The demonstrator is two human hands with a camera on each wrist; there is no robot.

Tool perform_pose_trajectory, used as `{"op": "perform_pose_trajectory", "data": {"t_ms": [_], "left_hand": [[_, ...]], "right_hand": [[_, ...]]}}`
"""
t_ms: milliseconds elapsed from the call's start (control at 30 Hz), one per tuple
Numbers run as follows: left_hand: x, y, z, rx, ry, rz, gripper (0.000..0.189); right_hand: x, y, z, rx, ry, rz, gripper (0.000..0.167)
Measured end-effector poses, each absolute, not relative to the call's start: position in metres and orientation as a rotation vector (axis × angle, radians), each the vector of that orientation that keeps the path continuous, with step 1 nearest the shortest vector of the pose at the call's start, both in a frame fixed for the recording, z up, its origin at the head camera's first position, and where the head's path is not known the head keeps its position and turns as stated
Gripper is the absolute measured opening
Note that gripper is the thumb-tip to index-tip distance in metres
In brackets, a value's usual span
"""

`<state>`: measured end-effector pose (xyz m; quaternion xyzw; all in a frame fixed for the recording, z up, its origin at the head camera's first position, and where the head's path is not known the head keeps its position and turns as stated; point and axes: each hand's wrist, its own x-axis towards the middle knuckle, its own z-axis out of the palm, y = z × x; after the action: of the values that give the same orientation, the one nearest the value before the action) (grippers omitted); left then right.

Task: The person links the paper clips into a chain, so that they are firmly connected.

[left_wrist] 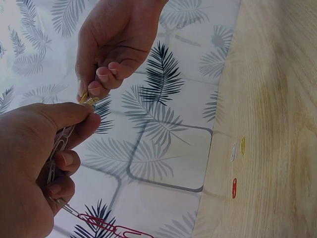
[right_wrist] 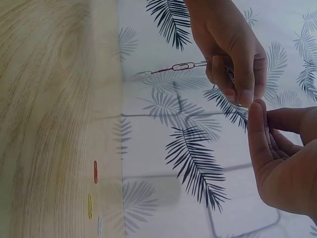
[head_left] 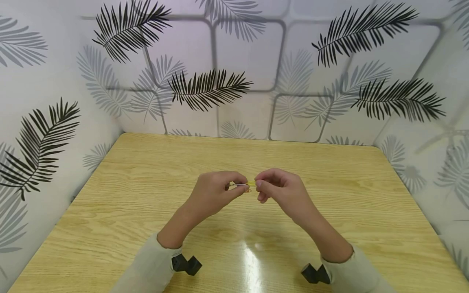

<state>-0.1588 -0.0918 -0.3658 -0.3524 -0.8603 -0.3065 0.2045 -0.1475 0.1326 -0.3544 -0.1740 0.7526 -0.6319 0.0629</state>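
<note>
Left hand (head_left: 218, 187) grips silver-and-red metal paper-clip chain (left_wrist: 60, 143), we judge for steadiness; right hand (head_left: 285, 189), three o'clock, pinches yellow wire clip (head_left: 250, 183).

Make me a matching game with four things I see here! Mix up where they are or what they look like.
Things:
1. paper clip chain
2. loose red paper clip
3. table
4. wall

Clues:
A. has a leaf pattern
B. lying on the table
C. partly inside the left hand
D. has a wood-grain top

Pairs: 1-C, 2-B, 3-D, 4-A
</note>
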Motion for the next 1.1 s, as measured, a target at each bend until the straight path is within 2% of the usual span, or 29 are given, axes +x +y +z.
{"op": "perform_pose_trajectory", "data": {"t_ms": [633,1100], "left_hand": [[-0.1591,-0.0915,-0.3659,-1.002,-2.324,-0.896,0.004],[-0.1566,-0.0947,-0.3618,-0.828,-2.589,-1.351,0.006]], "right_hand": [[-0.1472,0.133,-0.3539,-0.501,2.38,-1.893,0.017],[-0.1453,0.1388,-0.3476,-0.584,2.326,-1.958,0.018]]}}
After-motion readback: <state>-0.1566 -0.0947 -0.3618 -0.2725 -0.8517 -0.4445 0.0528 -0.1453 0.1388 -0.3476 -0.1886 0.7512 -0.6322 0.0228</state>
